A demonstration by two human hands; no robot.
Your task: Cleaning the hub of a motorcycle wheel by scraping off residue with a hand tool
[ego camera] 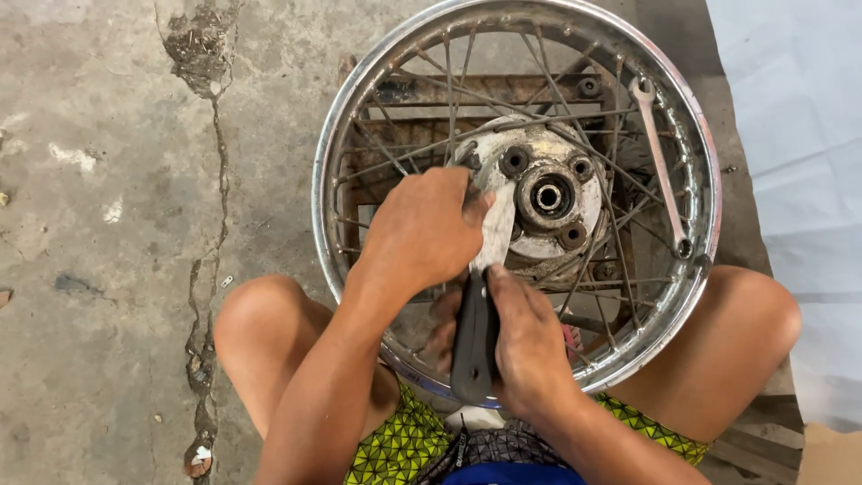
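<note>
Spoked wheel (377, 108) flat on a rusty stand (503, 90), between the knees. Left hand (422, 229) cupped over the tool head (496, 229) at the hub (549, 196). Right hand (530, 346) wrapped round the black handle (474, 346). Spanner (660, 162) lying on the spokes, right side.

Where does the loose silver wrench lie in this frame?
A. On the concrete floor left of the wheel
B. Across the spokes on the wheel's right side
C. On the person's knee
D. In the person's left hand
B: the silver wrench rests on the spokes inside the wheel rim, right of the hub, untouched by either hand.
</note>
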